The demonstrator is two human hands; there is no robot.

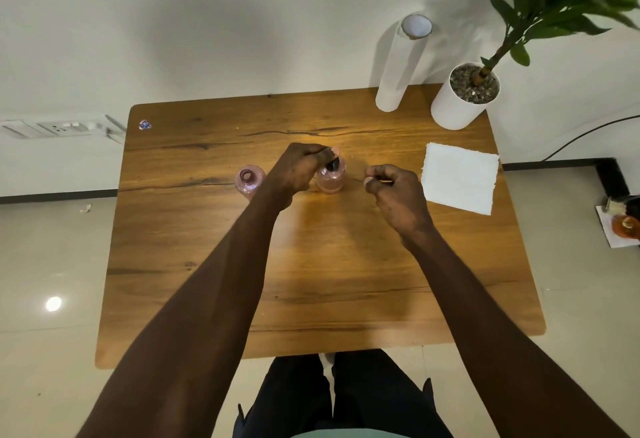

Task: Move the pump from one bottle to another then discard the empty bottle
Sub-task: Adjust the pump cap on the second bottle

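Two small pink see-through bottles stand on the wooden table [311, 264]. The left bottle [248, 181] has an open neck with nothing in it. The right bottle [331, 178] carries the dark pump [333, 164] at its neck. My left hand [298, 169] reaches over that bottle with its fingertips closed on the pump top. My right hand [394, 192] hovers to the right of the bottle, fingers curled in, apart from it, with nothing clearly in it.
A white paper napkin [459, 178] lies right of my right hand. A white paper roll [401, 63] and a white potted plant [464, 95] stand at the far right corner. A small sticker [144, 124] marks the far left corner. Floor surrounds the table.
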